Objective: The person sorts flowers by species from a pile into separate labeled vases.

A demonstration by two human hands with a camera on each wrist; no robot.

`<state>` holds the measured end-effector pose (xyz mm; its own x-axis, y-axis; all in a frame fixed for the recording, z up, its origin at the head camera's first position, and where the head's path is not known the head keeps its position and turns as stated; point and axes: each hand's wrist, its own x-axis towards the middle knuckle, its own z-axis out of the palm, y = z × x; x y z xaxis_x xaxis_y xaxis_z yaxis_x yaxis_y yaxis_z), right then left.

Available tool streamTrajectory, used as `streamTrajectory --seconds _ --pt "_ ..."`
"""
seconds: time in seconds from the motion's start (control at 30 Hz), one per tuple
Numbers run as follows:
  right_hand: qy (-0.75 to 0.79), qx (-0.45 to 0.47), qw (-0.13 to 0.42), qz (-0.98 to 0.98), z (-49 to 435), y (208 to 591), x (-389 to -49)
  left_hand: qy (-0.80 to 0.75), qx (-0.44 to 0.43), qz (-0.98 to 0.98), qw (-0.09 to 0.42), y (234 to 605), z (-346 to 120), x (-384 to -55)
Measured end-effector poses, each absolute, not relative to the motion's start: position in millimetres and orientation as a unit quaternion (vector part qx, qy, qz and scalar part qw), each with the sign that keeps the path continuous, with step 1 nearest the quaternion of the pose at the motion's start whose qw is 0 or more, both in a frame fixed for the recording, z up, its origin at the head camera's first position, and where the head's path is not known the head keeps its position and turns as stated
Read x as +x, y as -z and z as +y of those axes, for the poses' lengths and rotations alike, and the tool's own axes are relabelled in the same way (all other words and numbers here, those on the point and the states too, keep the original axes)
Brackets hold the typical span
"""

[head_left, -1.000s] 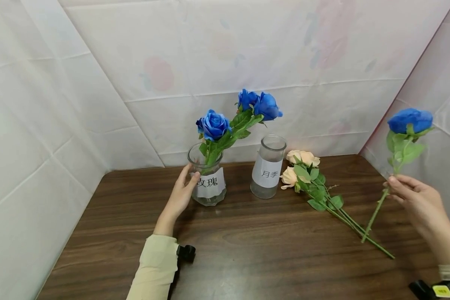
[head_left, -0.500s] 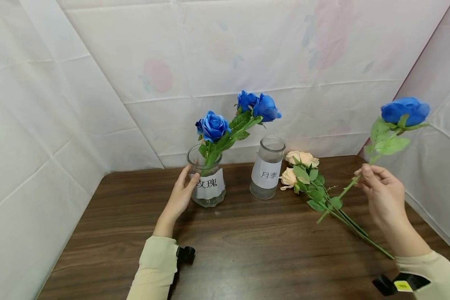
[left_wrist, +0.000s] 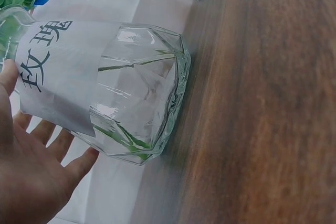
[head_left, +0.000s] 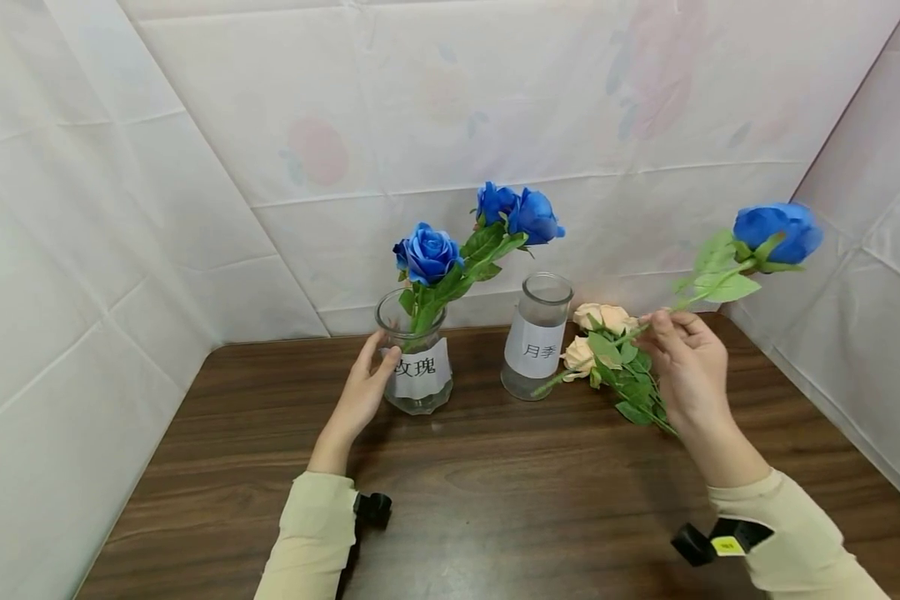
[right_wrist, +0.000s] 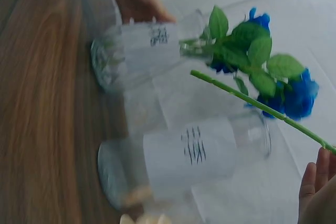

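1. Leftward goes the right hand (head_left: 693, 371) on my head feed, carrying a single blue rose (head_left: 776, 232); compared with half a second ago, its bloom has swung left too and the stem tilts more.
2. Thumb and fingertips of that hand pinch the stem; the bloom is up at the right, the bare lower end pointing down and left. That end crosses in front of the straight glass jar (head_left: 537, 346) as I see it, but I cannot tell whether they touch.
3. Meanwhile, the left hand (head_left: 363, 383) grips the round glass jar (head_left: 420, 371) from its left side, thumb at the front, as it did earlier.
4. Several blue roses (head_left: 429, 254) stand in that round jar, some leaning right; my left wrist feed shows stems through its glass.
5. Peach roses (head_left: 606, 350) lie on the wooden table (head_left: 495, 500), just right of the straight jar.
6. White cloth (head_left: 217, 183) hangs behind everything.
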<state>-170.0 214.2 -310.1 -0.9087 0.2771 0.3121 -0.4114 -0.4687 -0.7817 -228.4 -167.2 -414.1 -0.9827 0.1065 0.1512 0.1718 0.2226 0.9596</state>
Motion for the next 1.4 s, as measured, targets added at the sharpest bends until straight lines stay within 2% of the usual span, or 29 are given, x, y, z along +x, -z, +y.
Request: streamTrajectory --seconds 0.3,0.7,0.93,1.4 --pt "-0.862 0.065 0.182 -0.469 166 302 -183 0.617 -0.09 -0.782 0.026 415 -167 -229" --pt "-0.85 0.106 0.212 -0.471 109 294 -203 0.614 -0.092 -0.783 0.027 413 -167 -228" --pt "-0.803 0.125 0.229 -0.536 83 307 -215 0.615 -0.094 -0.782 0.025 414 -167 -228" --pt "-0.797 0.132 0.216 -0.548 45 333 -237 0.612 -0.096 -0.784 0.032 418 -167 -231"
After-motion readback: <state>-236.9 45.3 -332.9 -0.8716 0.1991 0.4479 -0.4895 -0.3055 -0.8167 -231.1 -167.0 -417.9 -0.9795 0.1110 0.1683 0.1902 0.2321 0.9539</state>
